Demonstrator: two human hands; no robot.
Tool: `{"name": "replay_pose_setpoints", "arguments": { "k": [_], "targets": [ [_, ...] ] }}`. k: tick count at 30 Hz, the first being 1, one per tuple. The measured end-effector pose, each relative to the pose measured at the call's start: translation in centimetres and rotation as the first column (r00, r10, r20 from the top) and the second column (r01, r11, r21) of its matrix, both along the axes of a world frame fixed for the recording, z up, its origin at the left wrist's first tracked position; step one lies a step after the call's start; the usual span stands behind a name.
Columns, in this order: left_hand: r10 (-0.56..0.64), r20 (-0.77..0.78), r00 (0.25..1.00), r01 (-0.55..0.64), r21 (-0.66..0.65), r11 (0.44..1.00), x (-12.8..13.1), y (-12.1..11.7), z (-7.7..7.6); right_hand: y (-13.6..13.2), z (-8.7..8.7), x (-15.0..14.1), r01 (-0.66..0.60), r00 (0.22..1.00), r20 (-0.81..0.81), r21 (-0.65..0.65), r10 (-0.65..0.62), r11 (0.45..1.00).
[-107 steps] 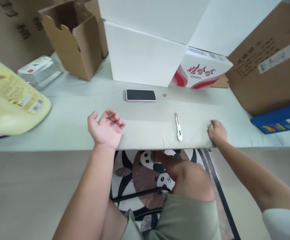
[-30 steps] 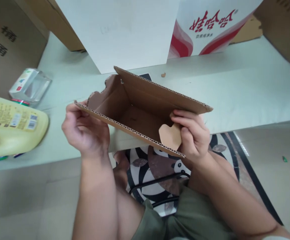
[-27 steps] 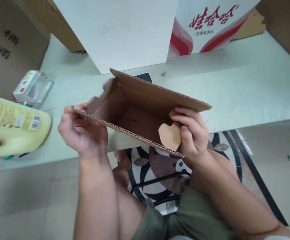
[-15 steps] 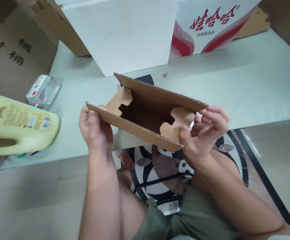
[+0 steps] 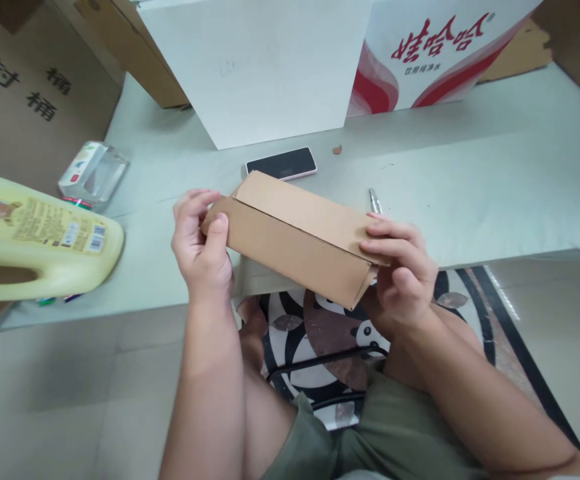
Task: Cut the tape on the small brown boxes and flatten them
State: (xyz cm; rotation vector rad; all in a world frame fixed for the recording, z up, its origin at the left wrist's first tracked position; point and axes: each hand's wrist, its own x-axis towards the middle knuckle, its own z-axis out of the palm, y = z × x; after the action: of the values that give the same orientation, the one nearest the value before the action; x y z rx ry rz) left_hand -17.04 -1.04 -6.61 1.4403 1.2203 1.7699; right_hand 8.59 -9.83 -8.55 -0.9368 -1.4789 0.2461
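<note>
Since its flaps [image 5: 305, 207] meet, box [image 5: 290, 253] is pinched at one end by left hand [image 5: 200, 250], clasped at other by right hand [image 5: 404, 270], likely for closure.

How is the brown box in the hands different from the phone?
The brown box is tan; the phone is mostly black. The box is thick, the phone thin. The left hand and right hand hold the box; the phone lies on the table. Both look oblong.
</note>
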Motion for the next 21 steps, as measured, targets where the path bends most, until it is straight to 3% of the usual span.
{"name": "replay_pose_setpoints", "arguments": {
  "k": [3,5,10,13,15,18,19,21],
  "targets": [
    [0.016,-0.250,0.968,0.012,0.111,0.994,-0.1,-0.5,0.9,0.3,-0.2,-0.1,0.030,0.999,-0.040,-0.012,-0.030,0.999],
    [0.025,-0.374,0.927,0.004,0.078,0.997,0.0,-1.0,1.6,0.5,-0.2,-0.2,0.031,0.997,-0.070,-0.037,-0.034,0.999],
    [0.144,-0.436,0.888,-0.120,0.082,0.989,-0.3,-1.1,2.1,0.6,-0.6,0.0,0.017,0.992,-0.124,-0.122,-0.032,0.992],
    [0.232,-0.272,0.934,-0.203,0.131,0.970,-1.6,0.0,1.4,0.9,-0.9,0.4,0.033,0.971,-0.214,-0.303,-0.102,0.952],
    [0.304,-0.073,0.950,-0.294,0.123,0.948,-2.6,0.8,0.9,1.2,-0.9,0.5,-0.050,0.973,-0.220,-0.482,-0.066,0.875],
    [0.361,0.182,0.914,-0.362,-0.030,0.932,-3.4,1.5,0.6,1.4,-0.6,0.2,-0.281,0.958,-0.218,-0.605,0.185,0.745],
    [0.361,0.240,0.901,-0.349,-0.092,0.933,-3.3,1.5,0.6,1.4,-0.5,0.0,-0.343,0.939,-0.200,-0.591,0.279,0.730],
    [0.317,0.329,0.889,-0.259,-0.208,0.943,-2.5,1.0,0.9,1.3,-0.3,-0.6,-0.394,0.909,-0.107,-0.527,0.402,0.753]
  ]
}}
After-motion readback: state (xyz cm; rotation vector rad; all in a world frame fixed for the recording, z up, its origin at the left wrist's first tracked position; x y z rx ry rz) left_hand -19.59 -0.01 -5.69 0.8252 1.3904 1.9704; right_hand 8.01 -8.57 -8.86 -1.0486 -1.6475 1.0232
